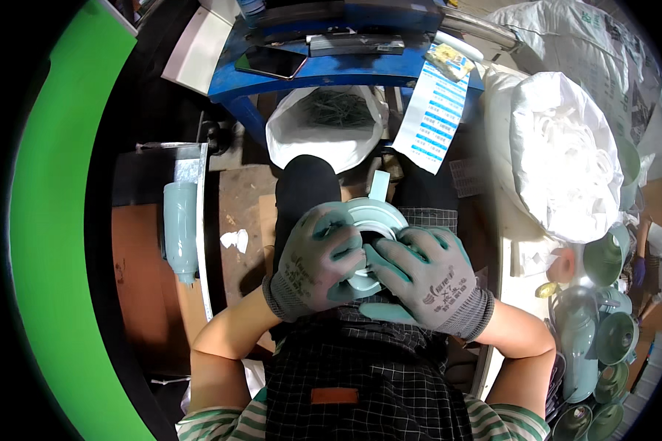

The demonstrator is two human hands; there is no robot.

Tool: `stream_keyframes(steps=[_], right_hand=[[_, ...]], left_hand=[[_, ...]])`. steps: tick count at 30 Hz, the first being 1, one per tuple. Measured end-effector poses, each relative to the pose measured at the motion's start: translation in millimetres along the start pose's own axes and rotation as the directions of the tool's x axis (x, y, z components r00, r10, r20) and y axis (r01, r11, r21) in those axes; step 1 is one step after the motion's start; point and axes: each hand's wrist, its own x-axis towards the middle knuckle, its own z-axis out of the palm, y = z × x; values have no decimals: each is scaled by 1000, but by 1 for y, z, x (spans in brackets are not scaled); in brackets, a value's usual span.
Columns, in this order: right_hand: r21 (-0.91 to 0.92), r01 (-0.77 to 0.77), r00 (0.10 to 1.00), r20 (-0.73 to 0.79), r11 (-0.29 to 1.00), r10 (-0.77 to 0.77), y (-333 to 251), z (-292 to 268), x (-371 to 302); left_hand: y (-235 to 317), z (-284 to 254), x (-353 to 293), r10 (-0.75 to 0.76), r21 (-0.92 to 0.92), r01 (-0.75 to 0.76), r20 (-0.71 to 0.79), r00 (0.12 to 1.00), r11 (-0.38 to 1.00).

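Over my lap I hold a pale green round plastic part (382,211) with stepped rings, a dark central opening and a flat tab pointing away from me. My left hand (318,253), in a grey glove with green palm and fingertips, grips its left side with curled fingers. Around its right side my right hand (430,275), gloved the same way, has its fingers bent at the opening's rim, with the thumb lower down. The fingertips are partly hidden, so I cannot make out whether a smaller piece is between them.
A blue bench (331,72) ahead carries a phone (271,62). Beneath it stands a white sack (294,140) holding thin green strips. At right are a sack of white pieces (566,162) and several green plastic parts (616,338). A green cylinder (180,228) lies at left.
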Motion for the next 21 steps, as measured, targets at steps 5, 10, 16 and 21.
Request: stream_keyframes(steps=[5,10,16,21], right_hand=[[123,-84,995,56,989,77,1,13,-2],[53,-19,997,-79,998,23,3,31,1],[37,-20,992,-121,999,24,7,36,-6],[8,-13,993,-118,1000,14,9,36,-12]], left_hand=[[9,-6,-1,140,270,-134,-2,990,953],[16,-11,0,-3,366,2,4,1000,931],[26,-26,24,-177,382,74,242,954,921],[25,-30,62,-178,480,69,184,967,875]])
